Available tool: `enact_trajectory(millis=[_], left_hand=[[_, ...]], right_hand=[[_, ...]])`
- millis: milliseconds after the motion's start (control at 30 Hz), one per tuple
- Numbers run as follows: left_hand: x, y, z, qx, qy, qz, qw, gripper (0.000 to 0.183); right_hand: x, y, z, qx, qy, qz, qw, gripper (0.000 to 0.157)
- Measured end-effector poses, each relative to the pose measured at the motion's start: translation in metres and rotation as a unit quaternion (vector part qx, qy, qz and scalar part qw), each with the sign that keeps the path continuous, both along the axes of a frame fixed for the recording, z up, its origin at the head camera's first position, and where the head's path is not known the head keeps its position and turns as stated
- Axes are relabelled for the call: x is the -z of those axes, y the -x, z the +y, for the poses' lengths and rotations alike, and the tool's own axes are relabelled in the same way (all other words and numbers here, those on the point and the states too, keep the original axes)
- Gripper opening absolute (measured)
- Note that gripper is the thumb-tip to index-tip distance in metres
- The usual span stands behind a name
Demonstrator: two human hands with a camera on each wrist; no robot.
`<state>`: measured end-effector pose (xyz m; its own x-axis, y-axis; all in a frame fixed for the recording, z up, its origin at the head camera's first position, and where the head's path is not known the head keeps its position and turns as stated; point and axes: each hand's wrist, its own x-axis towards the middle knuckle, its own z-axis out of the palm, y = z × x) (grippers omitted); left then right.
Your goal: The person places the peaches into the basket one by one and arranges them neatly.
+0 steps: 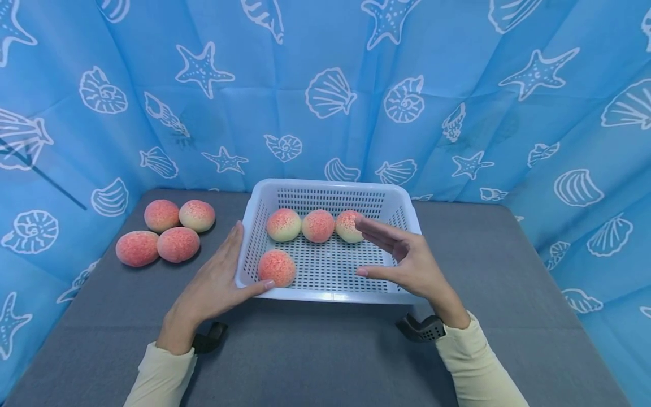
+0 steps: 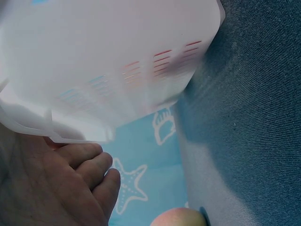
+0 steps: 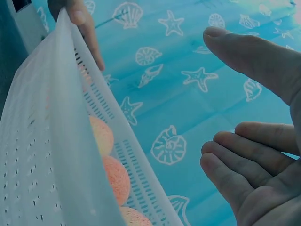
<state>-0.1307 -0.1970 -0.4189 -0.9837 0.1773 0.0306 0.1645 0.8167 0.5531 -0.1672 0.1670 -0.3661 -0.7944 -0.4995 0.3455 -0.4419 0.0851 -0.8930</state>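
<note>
A white plastic basket (image 1: pixel 330 295) with perforated walls stands on the table, holding several peaches. Three of them, including a middle peach (image 1: pixel 318 226), line up along its back; another peach (image 1: pixel 277 268) lies in the front left corner. My left hand (image 1: pixel 216 280) grips the basket's left front corner, thumb over the front rim and fingers along the left side. In the left wrist view, the fingers (image 2: pixel 96 172) lie just under the rim. Above the basket's right part hovers my right hand (image 1: pixel 402 257), thumb and fingers spread apart with nothing between them, close to the rightmost peach (image 1: pixel 348 226).
Several more peaches sit grouped on the grey table (image 1: pixel 325 350) left of the basket, among them a red peach (image 1: pixel 137 249) and a paler peach (image 1: pixel 197 216). A blue curtain (image 1: pixel 285 102) with white shells and starfish hangs behind and along both sides.
</note>
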Motion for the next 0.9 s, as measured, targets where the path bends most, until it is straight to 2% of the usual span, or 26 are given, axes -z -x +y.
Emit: enact_trajectory(millis=[100,300,400,533,733,900], left_hand=[[0.0,0.0,0.0,0.0,-0.001,-0.001,1.0,0.127],[-0.001,0.0,0.001,0.003,-0.005,-0.001,1.0,0.128],[-0.002,0.001,0.002,0.005,-0.006,-0.001,1.0,0.128],[-0.002,0.001,0.003,0.008,-0.005,0.002,1.0,0.127],[-0.003,0.0,0.003,0.003,-0.009,-0.002,1.0,0.127],[-0.002,-0.001,0.002,-0.003,-0.008,0.0,1.0,0.128]], right_hand=[[-0.001,-0.001,0.003,0.013,-0.008,0.005,1.0,0.083],[-0.006,-0.002,0.02,0.059,-0.024,0.054,0.997,0.083],[-0.005,-0.002,0.033,0.098,-0.04,0.074,0.992,0.085],[0.003,-0.003,0.051,0.154,-0.091,0.081,0.981,0.094],[0.02,-0.008,0.071,0.199,-0.174,0.039,0.964,0.114],[0.023,-0.011,0.074,0.166,-0.243,-0.03,0.955,0.132]])
